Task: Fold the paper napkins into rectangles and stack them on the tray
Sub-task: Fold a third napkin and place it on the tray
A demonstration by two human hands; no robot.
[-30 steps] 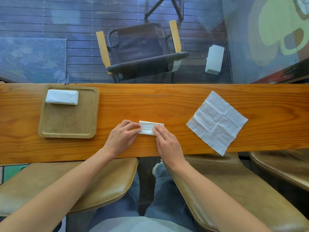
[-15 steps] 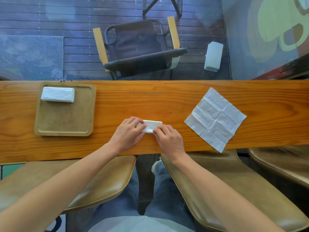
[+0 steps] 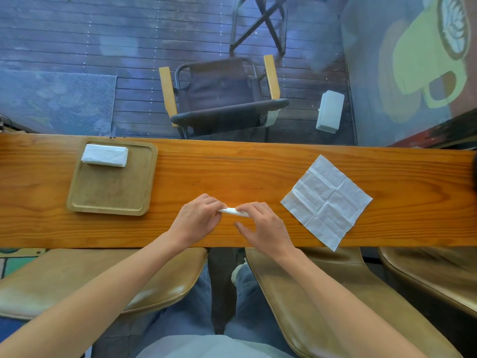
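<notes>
With both my hands, left hand [image 3: 196, 219] and right hand [image 3: 263, 226], pinching the small folded napkin [image 3: 233, 211], I risk it springing open before reaching the tray [image 3: 77, 200] at 10 o'clock.

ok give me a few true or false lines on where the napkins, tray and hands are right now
1. Both hands, the left hand and right hand, pinch a small folded napkin. True.
2. The wooden tray is empty. False: a stack of folded napkins lies in its far corner.
3. An unfolded napkin lies flat to the right of the hands. True.
4. The tray sits to the right of the hands. False: it is to their left.
5. The unfolded napkin lies on the tray. False: it lies on the wooden counter.
</notes>
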